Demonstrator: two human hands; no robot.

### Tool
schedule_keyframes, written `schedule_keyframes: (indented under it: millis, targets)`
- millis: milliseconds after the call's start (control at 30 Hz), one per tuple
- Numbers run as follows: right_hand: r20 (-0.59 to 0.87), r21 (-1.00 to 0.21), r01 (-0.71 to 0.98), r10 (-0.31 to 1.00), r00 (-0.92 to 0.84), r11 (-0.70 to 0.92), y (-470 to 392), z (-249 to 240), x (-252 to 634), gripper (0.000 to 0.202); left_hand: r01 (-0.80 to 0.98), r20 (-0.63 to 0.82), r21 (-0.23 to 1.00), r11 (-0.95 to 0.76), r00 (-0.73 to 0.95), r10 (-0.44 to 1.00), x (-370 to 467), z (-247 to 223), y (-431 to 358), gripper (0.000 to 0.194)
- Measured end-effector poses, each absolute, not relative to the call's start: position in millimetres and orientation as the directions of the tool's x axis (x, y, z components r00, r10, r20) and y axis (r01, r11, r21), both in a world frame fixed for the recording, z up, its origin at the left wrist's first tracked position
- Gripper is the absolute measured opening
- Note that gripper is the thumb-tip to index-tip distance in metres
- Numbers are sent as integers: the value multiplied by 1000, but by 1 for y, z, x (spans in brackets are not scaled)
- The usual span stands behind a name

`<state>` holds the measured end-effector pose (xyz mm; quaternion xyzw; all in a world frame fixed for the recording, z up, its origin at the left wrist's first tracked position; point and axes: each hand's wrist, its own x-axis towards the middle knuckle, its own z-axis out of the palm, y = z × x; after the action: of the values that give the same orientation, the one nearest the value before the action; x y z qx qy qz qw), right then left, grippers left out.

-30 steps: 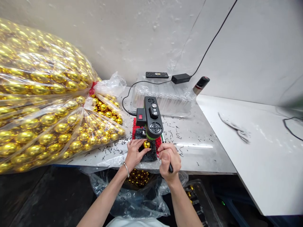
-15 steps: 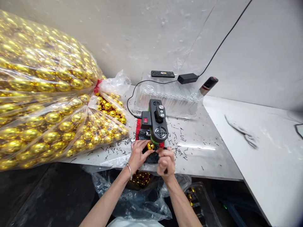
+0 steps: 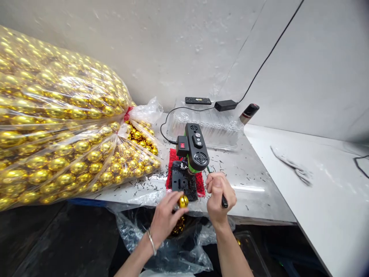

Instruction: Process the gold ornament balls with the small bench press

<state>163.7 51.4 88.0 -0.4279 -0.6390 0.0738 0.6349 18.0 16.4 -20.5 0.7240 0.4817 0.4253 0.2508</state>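
Gold ball (image 3: 183,201) sits at lower centre of the frame, pinched in the left hand (image 3: 165,216), likely so it cannot roll. The 2 hands are apart; the right hand (image 3: 219,195) is clamped on the lever (image 3: 224,202) of the black machine (image 3: 197,147), apparently for leverage.

Your grey tabletop (image 3: 259,204) is bearing a red mat (image 3: 170,177), scattered black shreds (image 3: 220,161), a clear plastic container (image 3: 204,132) and, apparently, part of the bulging bag of golden balls (image 3: 77,150).
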Motion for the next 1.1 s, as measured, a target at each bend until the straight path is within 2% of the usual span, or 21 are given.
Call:
schedule_keyframes:
  millis: [133, 233, 300, 367, 433, 500, 567, 667, 733, 833, 967, 1033, 1100]
  targets:
    - [767, -619, 466, 614, 187, 632, 51, 75, 162, 33, 450, 342, 787, -421, 249, 906, 14, -35, -24, 38]
    - [768, -619, 459, 615, 180, 638, 50, 69, 162, 32, 469, 354, 791, -392, 173, 919, 7, -25, -7, 30]
    - [773, -614, 453, 610, 175, 647, 51, 68, 162, 32, 546, 416, 742, -389, 80, 906, -6, -5, 28, 25]
    - [783, -602, 455, 596, 176, 656, 51, 67, 162, 31, 676, 454, 656, -335, 1, 891, -24, 19, 75, 27]
    - [795, -585, 465, 582, 170, 664, 52, 67, 162, 31, 832, 398, 517, -203, -24, 917, -42, 40, 124, 29]
    - [803, -573, 472, 576, 157, 670, 52, 67, 162, 30, 947, 259, 315, -64, -21, 966, -57, 54, 166, 23]
    - [808, -563, 474, 571, 144, 677, 52, 67, 162, 30, 989, 101, 145, -22, 7, 995, -66, 59, 195, 24]
    - [821, -545, 475, 556, 133, 691, 52, 67, 162, 30, 999, -78, 36, -27, 29, 997, -72, 60, 215, 39]
    - [826, -537, 477, 549, 130, 695, 52, 67, 162, 30, 998, -130, 30, -59, 62, 990, -76, 60, 219, 47]
    - [825, -535, 486, 550, 126, 691, 52, 66, 162, 29, 994, -131, 53, -92, 98, 987, -80, 62, 219, 52]
    - [824, -537, 489, 552, 129, 687, 52, 66, 163, 30, 989, -46, 144, 9, -3, 999, -79, 67, 213, 51]
    - [823, -536, 491, 554, 125, 686, 52, 65, 164, 30, 962, 27, 273, 16, -24, 999, -78, 71, 205, 49]
    - [821, -537, 490, 559, 116, 687, 52, 64, 164, 30, 846, 95, 532, -21, -35, 995, -77, 76, 193, 47]
